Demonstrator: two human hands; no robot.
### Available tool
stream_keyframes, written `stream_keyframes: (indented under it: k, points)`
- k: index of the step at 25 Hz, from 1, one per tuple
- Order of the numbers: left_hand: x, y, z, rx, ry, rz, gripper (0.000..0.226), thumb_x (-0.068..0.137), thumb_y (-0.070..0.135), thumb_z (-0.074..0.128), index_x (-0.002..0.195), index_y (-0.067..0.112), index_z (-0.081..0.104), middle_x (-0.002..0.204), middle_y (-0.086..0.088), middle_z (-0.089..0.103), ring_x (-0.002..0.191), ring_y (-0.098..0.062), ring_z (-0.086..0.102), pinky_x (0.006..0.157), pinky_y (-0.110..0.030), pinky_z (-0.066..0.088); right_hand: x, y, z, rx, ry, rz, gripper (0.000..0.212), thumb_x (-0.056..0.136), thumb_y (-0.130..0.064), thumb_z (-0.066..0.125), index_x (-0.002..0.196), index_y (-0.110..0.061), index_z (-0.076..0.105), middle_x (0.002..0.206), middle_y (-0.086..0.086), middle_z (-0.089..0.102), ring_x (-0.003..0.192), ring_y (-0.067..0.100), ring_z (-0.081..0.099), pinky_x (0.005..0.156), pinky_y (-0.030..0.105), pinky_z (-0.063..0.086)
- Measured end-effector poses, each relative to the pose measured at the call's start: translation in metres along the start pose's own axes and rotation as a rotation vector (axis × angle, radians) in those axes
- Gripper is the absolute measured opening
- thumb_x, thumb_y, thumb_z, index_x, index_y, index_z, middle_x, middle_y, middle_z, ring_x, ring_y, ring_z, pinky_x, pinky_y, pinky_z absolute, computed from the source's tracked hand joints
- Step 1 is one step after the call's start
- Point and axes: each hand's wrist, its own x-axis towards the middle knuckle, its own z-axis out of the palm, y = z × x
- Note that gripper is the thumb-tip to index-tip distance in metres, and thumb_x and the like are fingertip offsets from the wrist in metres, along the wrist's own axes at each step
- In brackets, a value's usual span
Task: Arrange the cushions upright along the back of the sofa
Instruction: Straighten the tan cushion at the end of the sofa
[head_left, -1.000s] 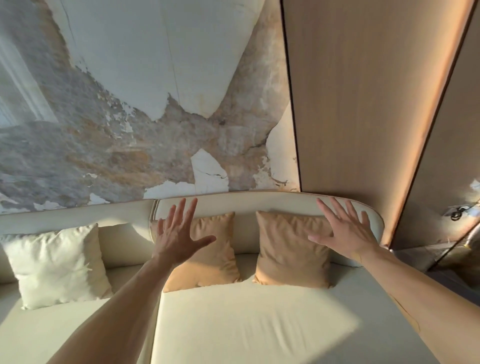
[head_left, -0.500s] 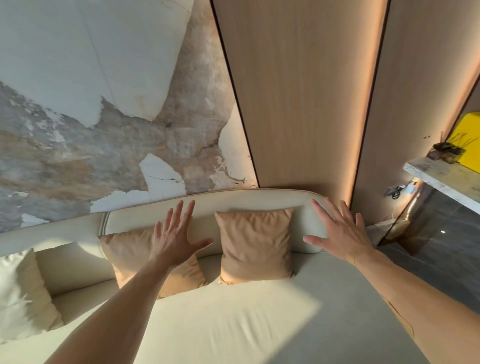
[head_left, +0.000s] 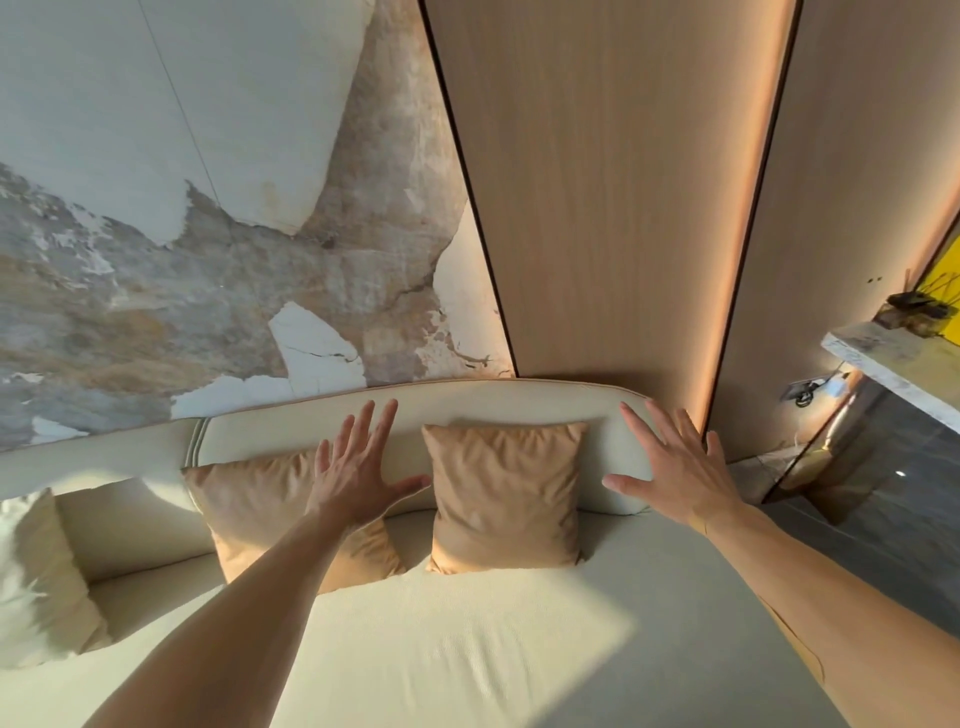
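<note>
A cream sofa (head_left: 467, 639) has a curved backrest (head_left: 498, 405). Two tan cushions stand upright against that backrest: the right tan cushion (head_left: 506, 499) and the left tan cushion (head_left: 260, 514), partly hidden by my left arm. A white cushion (head_left: 36, 577) leans at the far left, cut by the frame edge. My left hand (head_left: 358, 470) hovers with fingers spread between the two tan cushions, holding nothing. My right hand (head_left: 670, 467) is spread open to the right of the right tan cushion, in front of the backrest's end.
Behind the sofa is a wall with peeling-plaster pattern (head_left: 208, 234) and wood panels (head_left: 597, 208) with a lit strip. At the right stand a marble shelf (head_left: 898, 364) with a small object, a wall socket (head_left: 802, 389) and a dark floor (head_left: 883, 545).
The view has kept swinging right, so the cushions slid left in frame and the white cushion is now half cut off. Both hands stay spread and empty.
</note>
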Motion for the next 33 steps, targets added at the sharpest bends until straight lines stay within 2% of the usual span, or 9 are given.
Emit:
stream_keyframes:
  k: [6,11,18,22,26,29,31,33]
  points:
    - [-0.019,0.062,0.032,-0.043,0.04,-0.101,0.124,0.048,0.105,0.016,0.152,0.045,-0.014,0.166,0.003,-0.008,0.152,-0.023,-0.003,0.12,-0.053,0.008,0.024,0.056,0.016,0.066,-0.056,-0.071,0.099,0.076,-0.085,0.035,0.152,-0.044,-0.012,0.166,-0.005,-0.008,0.152,0.029,-0.002,0.115,0.06,0.014]
    - [-0.023,0.077,0.063,-0.025,0.045,-0.145,0.121,0.051,0.104,0.02,0.151,0.045,-0.015,0.167,0.004,-0.006,0.152,-0.02,-0.001,0.118,-0.052,0.015,0.034,0.086,0.041,0.106,-0.098,-0.072,0.1,0.076,-0.085,0.037,0.154,-0.042,-0.008,0.166,-0.004,-0.005,0.151,0.03,0.0,0.114,0.06,0.016]
    - [0.027,0.048,0.127,-0.059,-0.019,-0.165,0.124,0.049,0.104,0.02,0.153,0.044,-0.009,0.166,0.003,-0.004,0.152,-0.024,0.002,0.119,-0.051,0.014,0.073,0.065,0.115,0.135,-0.201,-0.059,0.106,0.072,-0.088,0.036,0.154,-0.039,-0.009,0.166,-0.004,-0.003,0.151,0.028,0.006,0.114,0.059,0.018]
    - [0.075,0.007,0.207,-0.066,-0.102,-0.19,0.123,0.054,0.099,0.035,0.154,0.043,-0.01,0.166,0.002,-0.003,0.152,-0.024,0.002,0.12,-0.054,0.012,0.125,0.043,0.194,0.176,-0.251,-0.018,0.113,0.064,-0.092,0.034,0.154,-0.039,-0.009,0.166,-0.003,0.0,0.151,0.027,0.01,0.113,0.059,0.024]
    - [0.118,-0.032,0.291,-0.14,-0.171,-0.272,0.13,0.057,0.09,0.057,0.155,0.038,-0.011,0.167,0.001,-0.003,0.152,-0.025,0.003,0.119,-0.055,0.013,0.17,0.028,0.284,0.328,-0.283,0.113,0.123,0.062,-0.088,0.051,0.155,-0.033,-0.007,0.165,0.003,0.007,0.148,0.031,0.02,0.111,0.055,0.031]
    - [0.145,-0.048,0.344,-0.187,-0.248,-0.348,0.137,0.053,0.086,0.066,0.154,0.038,-0.014,0.166,-0.001,0.0,0.152,-0.028,0.005,0.119,-0.055,0.015,0.2,0.017,0.34,0.469,-0.332,0.184,0.133,0.059,-0.08,0.067,0.156,-0.026,-0.008,0.165,0.006,0.011,0.147,0.03,0.024,0.113,0.049,0.03]
    - [0.165,-0.052,0.375,-0.349,-0.349,-0.378,0.145,0.048,0.081,0.074,0.152,0.039,-0.017,0.165,-0.003,0.011,0.149,-0.031,0.016,0.118,-0.052,0.022,0.216,0.015,0.369,0.63,-0.31,0.233,0.133,0.063,-0.065,0.077,0.156,-0.022,-0.008,0.164,0.003,0.016,0.148,0.025,0.025,0.116,0.04,0.026]
    - [0.175,-0.055,0.393,-0.558,-0.37,-0.448,0.153,0.04,0.073,0.083,0.148,0.046,-0.022,0.161,-0.003,0.027,0.143,-0.029,0.033,0.114,-0.048,0.033,0.228,0.007,0.387,0.758,-0.301,0.273,0.131,0.068,-0.051,0.082,0.156,-0.024,-0.012,0.164,0.001,0.018,0.147,0.024,0.026,0.116,0.037,0.025]
